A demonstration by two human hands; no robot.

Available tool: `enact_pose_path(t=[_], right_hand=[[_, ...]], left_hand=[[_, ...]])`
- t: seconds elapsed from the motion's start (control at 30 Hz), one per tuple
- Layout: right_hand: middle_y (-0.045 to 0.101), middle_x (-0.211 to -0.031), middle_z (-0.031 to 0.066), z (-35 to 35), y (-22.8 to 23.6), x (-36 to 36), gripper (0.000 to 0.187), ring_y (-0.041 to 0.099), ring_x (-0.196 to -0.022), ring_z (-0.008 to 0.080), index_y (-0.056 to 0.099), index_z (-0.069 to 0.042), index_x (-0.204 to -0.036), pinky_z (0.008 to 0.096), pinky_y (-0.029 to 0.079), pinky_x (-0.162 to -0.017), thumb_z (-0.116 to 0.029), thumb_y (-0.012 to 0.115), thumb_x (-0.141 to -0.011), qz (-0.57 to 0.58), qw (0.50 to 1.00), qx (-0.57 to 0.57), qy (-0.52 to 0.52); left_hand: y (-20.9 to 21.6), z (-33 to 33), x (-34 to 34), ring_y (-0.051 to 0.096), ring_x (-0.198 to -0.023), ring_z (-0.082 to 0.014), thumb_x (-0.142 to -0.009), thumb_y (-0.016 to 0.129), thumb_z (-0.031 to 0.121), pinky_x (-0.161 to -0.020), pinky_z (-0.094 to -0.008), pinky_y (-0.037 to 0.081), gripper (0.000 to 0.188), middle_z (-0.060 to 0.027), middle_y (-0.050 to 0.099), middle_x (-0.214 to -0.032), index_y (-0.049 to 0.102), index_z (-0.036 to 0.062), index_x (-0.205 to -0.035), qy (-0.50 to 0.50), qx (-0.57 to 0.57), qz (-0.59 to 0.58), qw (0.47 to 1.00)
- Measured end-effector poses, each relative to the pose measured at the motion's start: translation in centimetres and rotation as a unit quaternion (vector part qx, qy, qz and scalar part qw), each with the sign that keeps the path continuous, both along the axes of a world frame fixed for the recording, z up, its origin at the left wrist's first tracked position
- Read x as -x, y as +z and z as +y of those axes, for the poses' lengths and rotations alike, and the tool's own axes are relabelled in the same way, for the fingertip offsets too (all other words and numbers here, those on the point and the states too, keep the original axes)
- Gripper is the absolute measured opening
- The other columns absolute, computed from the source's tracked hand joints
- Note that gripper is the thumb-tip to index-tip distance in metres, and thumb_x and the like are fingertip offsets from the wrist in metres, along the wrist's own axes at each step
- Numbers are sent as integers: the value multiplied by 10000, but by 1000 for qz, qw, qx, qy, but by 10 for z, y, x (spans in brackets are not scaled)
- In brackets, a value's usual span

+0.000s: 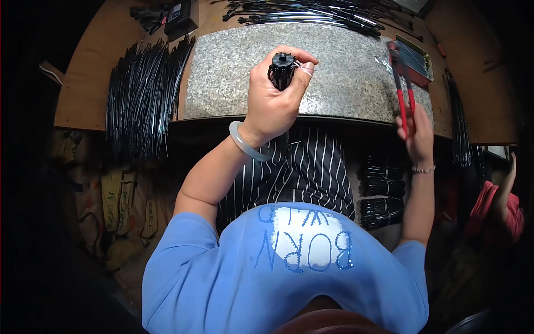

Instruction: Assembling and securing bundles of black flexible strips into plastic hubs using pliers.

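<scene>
- R hand [418, 132], nr speckled slab [222, 78]: fingers wrapped round red-handled tool [401, 94], its handles parted.
- L hand [271, 103], over slab: fingers curled round upright blk cyl. piece [283, 60]; thin pale strand [303, 68] at thumb.
- Blk strand bundle [143, 92], L of slab, on bench [89, 83].

– Lit okay?
– Bright on the granite slab [222, 78], soft glare along its near edge, glints on black strips [300, 18] beyond it. Murky below the slab.
– Any blur?
– Yep, smeary red-handled tool [401, 103] by the slab's right end, plus fisheye bend in the wooden tabletop [83, 83] around it.
</scene>
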State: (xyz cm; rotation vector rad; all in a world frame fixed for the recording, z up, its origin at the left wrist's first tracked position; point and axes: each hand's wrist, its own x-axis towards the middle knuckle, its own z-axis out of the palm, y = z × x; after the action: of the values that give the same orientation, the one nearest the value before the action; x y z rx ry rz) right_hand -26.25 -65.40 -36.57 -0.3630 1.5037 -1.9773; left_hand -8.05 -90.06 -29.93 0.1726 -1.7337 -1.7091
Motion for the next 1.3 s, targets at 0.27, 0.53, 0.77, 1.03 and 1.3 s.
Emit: enact_pose_path(t=[0.27, 0.53, 0.77, 1.03, 1.3], right_hand=[[560, -977, 78, -23, 70, -63, 222, 495, -640, 125, 610, -52, -1007, 228, 400, -523, -79, 650, -791, 477, 845, -219, 105], [568, -966, 86, -41, 113, -76, 218, 515, -653, 156, 645, -60, -926, 244, 426, -557, -51, 687, -712, 800, 546, -247, -22], [569, -977, 93, -47, 113, -81, 197, 544, -687, 168, 644, -35, -910, 263, 449, -562, -50, 682, -717, 836, 480, -262, -37], [583, -836, 98, -32, 97, -74, 341, 538, -604, 166, 567, -9, -1030, 270, 456, -534, -25, 674, -707, 709, 652, -235, 131], [559, -598, 80, -46, 86, -76, 465, 495, -435, 170, 462, -1, -1134, 263, 448, -448, 43, 623, -700, 787, 605, -120, -4]], left_hand=[[-4, 0, 7, 356, -468, -38, -850, 528, 14, -430, -178, 276, 76, 44, 471, -571, 597, 33, -873, 20, -13, -19, 1000], [-5, -3, 10, 363, -472, -40, -848, 516, 3, -437, -177, 284, 95, 44, 467, -567, 597, 31, -887, 32, -13, -30, 999], [-6, -2, 7, 394, -493, -39, -838, 518, -17, -451, -174, 306, 103, 24, 508, -599, 597, 21, -892, 25, -41, -38, 998], [6, 3, -1, 437, -534, -42, -815, 529, -46, -482, -168, 346, 130, -15, 574, -698, 600, 12, -906, -54, -62, 17, 997], [2, 3, -5, 461, -568, -45, -805, 532, -54, -514, -169, 371, 155, -24, 599, -748, 607, 12, -924, -60, -62, 8, 996]])
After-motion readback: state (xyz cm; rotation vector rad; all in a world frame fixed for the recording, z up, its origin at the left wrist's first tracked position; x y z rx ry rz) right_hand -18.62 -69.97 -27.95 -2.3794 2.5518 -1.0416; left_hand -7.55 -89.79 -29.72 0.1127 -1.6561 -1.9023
